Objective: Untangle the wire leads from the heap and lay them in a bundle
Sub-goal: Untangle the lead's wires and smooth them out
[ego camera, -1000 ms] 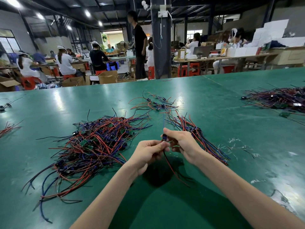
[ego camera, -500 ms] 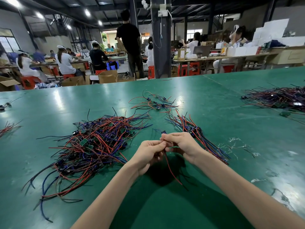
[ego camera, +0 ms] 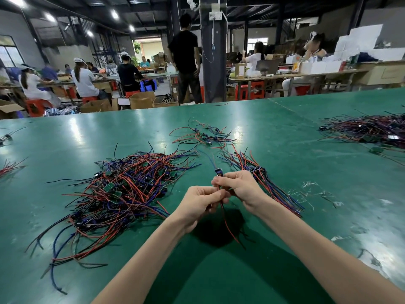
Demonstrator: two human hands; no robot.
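Observation:
A tangled heap of red, blue and black wire leads (ego camera: 122, 189) with small green boards lies on the green table, left of my hands. A straighter bundle of leads (ego camera: 274, 185) lies to the right, partly behind my right hand. My left hand (ego camera: 201, 202) and my right hand (ego camera: 237, 185) meet above the table, both pinching one wire lead (ego camera: 228, 222). Its small blue connector (ego camera: 218, 171) sticks up above my right fingers, and its red and dark wires hang down below my hands.
A loose scatter of leads (ego camera: 203, 136) lies farther back on the green table (ego camera: 219, 270). Another big pile (ego camera: 372, 130) sits at the far right, and a few stray leads (ego camera: 9, 167) at the left edge. People work at benches beyond the table.
My hands have stayed together on the lead, with only a slight shift. The hanging red wire has swung a little. A person in black in the background has walked right.

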